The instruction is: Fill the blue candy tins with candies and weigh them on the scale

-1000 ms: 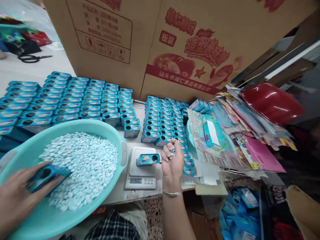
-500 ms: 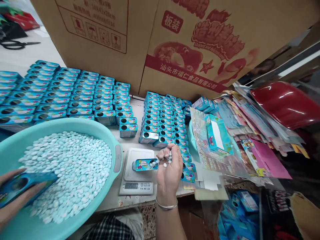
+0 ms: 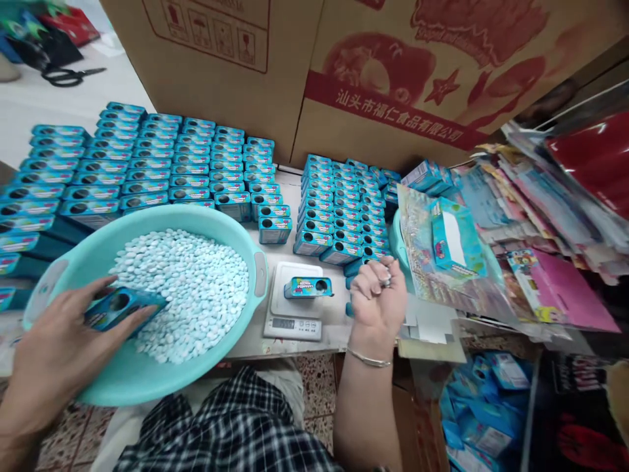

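Observation:
My left hand (image 3: pixel 63 341) grips a small blue candy box (image 3: pixel 115 316) with a dark round hole in its top. That box is tilted against the pale blue candies (image 3: pixel 196 282) heaped in a turquoise basin (image 3: pixel 246 246). To the right, my right hand (image 3: pixel 376 298) is closed, palm up, around a few candies, of which only a little shows between the fingers. Beside it, another blue box (image 3: pixel 301 288) lies on the white kitchen scale (image 3: pixel 289 328). The scale's display is lit, but its digits are too blurred to read.
Rows of blue candy boxes (image 3: pixel 152 154) stand behind the basin, with more boxes (image 3: pixel 319 226) behind the scale. A large carton (image 3: pixel 289 92) walls off the back. Plastic packaging (image 3: pixel 521 196) is piled at the right. Black scissors (image 3: pixel 69 77) lie at the far left.
My right hand has drawn away to the right from the box on the scale, its fingers curling closed. The left hand still holds its box in the basin. The view has shifted.

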`<state>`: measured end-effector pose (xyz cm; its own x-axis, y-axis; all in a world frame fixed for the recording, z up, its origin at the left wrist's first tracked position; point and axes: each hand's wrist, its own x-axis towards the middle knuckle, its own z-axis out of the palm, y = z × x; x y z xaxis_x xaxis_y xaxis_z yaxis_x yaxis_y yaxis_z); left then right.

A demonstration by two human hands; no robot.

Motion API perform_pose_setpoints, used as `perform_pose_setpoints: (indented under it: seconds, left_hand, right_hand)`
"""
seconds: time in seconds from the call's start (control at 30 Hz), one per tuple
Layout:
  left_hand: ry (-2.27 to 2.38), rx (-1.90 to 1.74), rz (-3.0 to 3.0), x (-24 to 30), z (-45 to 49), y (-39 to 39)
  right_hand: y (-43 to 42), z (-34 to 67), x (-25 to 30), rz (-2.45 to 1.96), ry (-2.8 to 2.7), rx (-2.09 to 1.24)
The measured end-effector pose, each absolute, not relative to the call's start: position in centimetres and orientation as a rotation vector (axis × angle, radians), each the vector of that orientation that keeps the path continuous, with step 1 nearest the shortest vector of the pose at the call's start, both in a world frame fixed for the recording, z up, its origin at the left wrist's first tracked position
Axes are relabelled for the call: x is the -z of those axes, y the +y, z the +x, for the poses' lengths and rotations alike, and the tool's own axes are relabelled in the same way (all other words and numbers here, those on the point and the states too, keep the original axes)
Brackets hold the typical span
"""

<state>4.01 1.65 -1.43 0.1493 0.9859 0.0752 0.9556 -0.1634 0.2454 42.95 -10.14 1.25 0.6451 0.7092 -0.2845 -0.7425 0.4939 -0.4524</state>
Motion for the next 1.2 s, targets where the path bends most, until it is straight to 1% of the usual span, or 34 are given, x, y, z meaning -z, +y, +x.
perform_pose_setpoints:
  seconds: [0.1, 0.17, 0.3, 0.37, 0.43, 0.53, 0.67, 0.77, 0.9, 1.0, 1.13, 1.2]
  left_hand:
    - [1.903, -0.311, 2.368, 0.7, 4.5, 1.3]
    - [1.893, -0.391, 2.391, 0.4, 4.6, 1.1]
    - [1.881, -0.817, 2.438, -0.7, 5.2, 0.7]
    - [1.756, -0.933, 2.484, -1.7, 6.4, 0.6]
    - [1.528, -0.897, 2.544, -2.9, 8.4, 0.5]
    - [1.126, -0.722, 2.569, -4.1, 12.5, 0.4]
    - [0.685, -0.473, 2.631, -3.9, 18.4, -0.2]
    - [0.551, -0.271, 2.713, -2.3, 22.4, -0.7]
    - [0.581, -0.077, 2.782, 0.1, 26.0, -1.0]
    - [0.612, -0.093, 2.773, 0.1, 26.9, -1.0]
    - [0.537, -0.308, 2.784, -3.3, 27.2, -1.6]
    - [0.424, -0.342, 2.845, -5.0, 27.7, -2.0]
  right_hand:
    - [-11.8, 43.7, -1.2, -0.524, 0.069, -0.868]
    - [-12.8, 43.9, -1.0, -0.513, 0.076, -0.868]
    - [-13.8, 44.0, -0.4, -0.503, 0.088, -0.894]
    - [-13.9, 44.0, -0.1, -0.479, 0.115, -0.907]
    - [-13.8, 43.9, 0.2, -0.466, 0.136, -0.909]
    - [-13.5, 43.5, 0.6, -0.498, 0.149, -0.889]
    - [-13.0, 42.6, 1.2, -0.547, 0.230, -0.851]
    - [-12.6, 41.8, 1.5, -0.590, 0.315, -0.801]
    - [-12.0, 40.7, 1.7, -0.636, 0.386, -0.728]
    - [-11.5, 40.0, 2.6, -0.657, 0.361, -0.711]
    - [-10.7, 39.6, 4.7, -0.657, 0.273, -0.695]
    - [-10.1, 39.6, 5.8, -0.676, 0.188, -0.721]
